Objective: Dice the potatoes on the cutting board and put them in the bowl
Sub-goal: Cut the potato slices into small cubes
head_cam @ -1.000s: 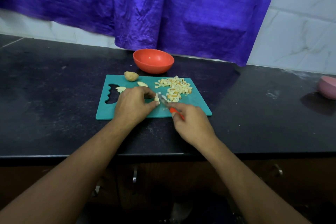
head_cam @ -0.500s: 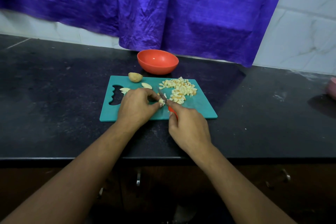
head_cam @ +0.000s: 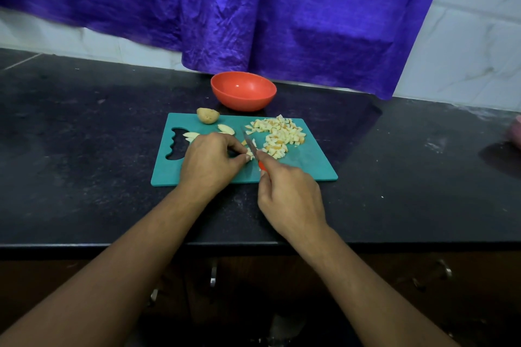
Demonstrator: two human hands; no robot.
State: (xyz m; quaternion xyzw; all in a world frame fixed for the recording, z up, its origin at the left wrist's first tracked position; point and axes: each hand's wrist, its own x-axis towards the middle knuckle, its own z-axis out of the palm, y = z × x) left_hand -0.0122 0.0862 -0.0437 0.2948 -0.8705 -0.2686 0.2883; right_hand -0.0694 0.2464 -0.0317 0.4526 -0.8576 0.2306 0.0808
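Note:
A teal cutting board (head_cam: 310,166) lies on the black counter. My left hand (head_cam: 210,162) pinches a small potato piece (head_cam: 250,155) against the board. My right hand (head_cam: 290,197) grips a knife (head_cam: 251,144) with an orange handle, its blade lying right beside that piece. A heap of diced potato (head_cam: 279,134) sits on the board's right half. Potato slices (head_cam: 225,129) and a half potato (head_cam: 208,115) lie at the board's far left. An empty orange bowl (head_cam: 243,90) stands just behind the board.
A purple curtain (head_cam: 253,8) hangs over the tiled wall behind the counter. A pink object (head_cam: 516,132) shows at the right edge. The counter's front edge (head_cam: 112,245) runs below my wrists, with cabinet handles beneath.
The knife blade has swung up the board and now lies alongside the piece my left hand pinches. My right hand has shifted slightly toward me. The camera has tilted a little.

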